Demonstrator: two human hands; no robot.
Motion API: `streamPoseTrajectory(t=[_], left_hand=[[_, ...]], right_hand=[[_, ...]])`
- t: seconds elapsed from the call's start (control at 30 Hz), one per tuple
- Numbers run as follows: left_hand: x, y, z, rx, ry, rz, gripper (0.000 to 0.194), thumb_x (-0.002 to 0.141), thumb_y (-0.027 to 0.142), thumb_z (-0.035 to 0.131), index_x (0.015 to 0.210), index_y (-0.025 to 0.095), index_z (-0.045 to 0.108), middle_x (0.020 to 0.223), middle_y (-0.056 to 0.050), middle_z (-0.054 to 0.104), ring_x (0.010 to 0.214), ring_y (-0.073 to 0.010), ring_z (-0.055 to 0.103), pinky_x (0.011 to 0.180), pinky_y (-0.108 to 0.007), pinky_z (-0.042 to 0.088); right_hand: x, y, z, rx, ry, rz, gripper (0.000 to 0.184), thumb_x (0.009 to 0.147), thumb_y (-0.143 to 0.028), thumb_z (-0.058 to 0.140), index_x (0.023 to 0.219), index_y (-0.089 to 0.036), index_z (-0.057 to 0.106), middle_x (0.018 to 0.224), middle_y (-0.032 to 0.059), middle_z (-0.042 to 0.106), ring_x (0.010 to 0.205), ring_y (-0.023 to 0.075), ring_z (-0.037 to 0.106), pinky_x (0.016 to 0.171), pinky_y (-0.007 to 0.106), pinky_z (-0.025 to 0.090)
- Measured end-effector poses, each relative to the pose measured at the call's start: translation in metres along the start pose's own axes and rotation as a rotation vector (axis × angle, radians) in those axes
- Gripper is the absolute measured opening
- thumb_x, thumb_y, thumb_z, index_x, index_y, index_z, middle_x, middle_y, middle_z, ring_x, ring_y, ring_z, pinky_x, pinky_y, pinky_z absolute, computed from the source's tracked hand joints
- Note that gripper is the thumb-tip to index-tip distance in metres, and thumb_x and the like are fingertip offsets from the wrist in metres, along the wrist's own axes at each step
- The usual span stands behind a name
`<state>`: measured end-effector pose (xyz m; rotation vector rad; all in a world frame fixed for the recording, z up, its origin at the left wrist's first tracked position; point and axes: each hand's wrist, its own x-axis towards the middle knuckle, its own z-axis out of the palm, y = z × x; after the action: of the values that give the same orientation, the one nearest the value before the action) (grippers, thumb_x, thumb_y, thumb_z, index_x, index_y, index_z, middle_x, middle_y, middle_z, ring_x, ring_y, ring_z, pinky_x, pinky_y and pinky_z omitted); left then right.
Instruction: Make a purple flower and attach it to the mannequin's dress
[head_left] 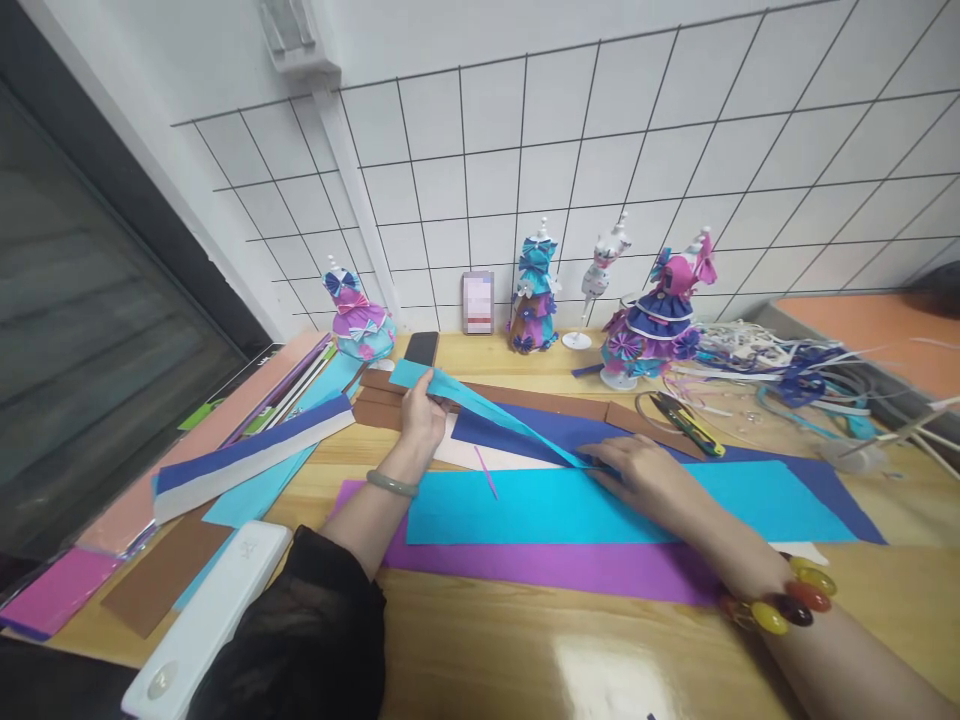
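Note:
My left hand (424, 412) pinches one end of a narrow turquoise crepe paper strip (504, 410), raised above the table. The strip slants down to the right, and its far end meets the fingertips of my right hand (636, 474), whose fingers are closed on it. Beneath my right hand lies a wide turquoise paper sheet (517, 508). A purple sheet (540, 575) shows along its near edge, with a dark blue sheet (499, 432) behind it. A thin pink strip (486, 472) rests across the turquoise sheet's far edge.
Several small dress forms in paper dresses, including one (660, 315), stand along the tiled wall. A yellow-black utility knife (688, 425) lies right, near tangled paper strips (795, 375). A phone (478, 302) leans on the wall. A white device (210, 620) and coloured papers (259, 455) are left.

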<state>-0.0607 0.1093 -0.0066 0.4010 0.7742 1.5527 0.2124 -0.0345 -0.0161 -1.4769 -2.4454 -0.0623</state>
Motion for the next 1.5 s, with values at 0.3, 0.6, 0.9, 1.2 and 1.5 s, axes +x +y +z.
streamPoseTrajectory(t=[0.3, 0.6, 0.9, 1.2, 1.5], left_hand=[[0.015, -0.005, -0.015, 0.054, 0.102, 0.107, 0.015, 0.068, 0.019, 0.062, 0.081, 0.016, 0.055, 0.066, 0.001, 0.061, 0.060, -0.0104, 0.060, 0.061, -0.025, 0.049], [0.015, -0.008, -0.019, 0.147, 0.124, 0.099, 0.019, 0.069, 0.025, 0.064, 0.077, 0.016, 0.049, 0.050, 0.005, 0.053, 0.040, -0.0074, 0.050, 0.043, -0.018, 0.040], [0.006, -0.013, -0.011, 0.108, -0.009, 0.039, 0.017, 0.068, 0.022, 0.065, 0.079, 0.014, 0.056, 0.068, -0.004, 0.064, 0.060, -0.0146, 0.063, 0.058, -0.027, 0.050], [-0.005, -0.012, 0.000, 0.095, -0.047, -0.035, 0.015, 0.068, 0.017, 0.066, 0.078, 0.013, 0.055, 0.065, -0.004, 0.065, 0.057, -0.0134, 0.062, 0.059, -0.026, 0.050], [-0.023, -0.005, 0.018, 0.136, -0.140, -0.036, 0.017, 0.073, 0.021, 0.062, 0.086, 0.013, 0.057, 0.064, -0.005, 0.066, 0.051, -0.0104, 0.058, 0.053, -0.020, 0.045]], right_hand=[[-0.003, 0.029, -0.006, 0.183, 0.135, 0.202, 0.027, 0.083, -0.032, 0.046, 0.100, -0.022, 0.063, 0.097, 0.0070, 0.067, 0.089, 0.0229, 0.061, 0.078, 0.037, 0.046], [-0.004, 0.030, -0.017, 0.941, 0.066, 0.566, 0.046, 0.070, -0.051, 0.060, 0.100, -0.017, 0.064, 0.096, 0.0084, 0.067, 0.082, 0.0221, 0.062, 0.071, 0.034, 0.050], [0.001, 0.019, -0.010, 1.100, 0.024, 0.590, 0.041, 0.058, -0.048, 0.072, 0.084, -0.017, 0.066, 0.080, 0.0066, 0.068, 0.072, 0.0190, 0.062, 0.067, 0.033, 0.050], [0.006, -0.012, -0.005, 0.859, -0.094, 0.407, 0.051, 0.071, -0.051, 0.059, 0.108, -0.017, 0.060, 0.103, 0.0094, 0.065, 0.088, 0.0219, 0.059, 0.075, 0.034, 0.049], [0.008, -0.033, -0.008, 0.847, -0.144, 0.261, 0.038, 0.074, -0.045, 0.058, 0.103, -0.021, 0.062, 0.104, 0.0042, 0.065, 0.093, 0.0231, 0.058, 0.080, 0.035, 0.045]])
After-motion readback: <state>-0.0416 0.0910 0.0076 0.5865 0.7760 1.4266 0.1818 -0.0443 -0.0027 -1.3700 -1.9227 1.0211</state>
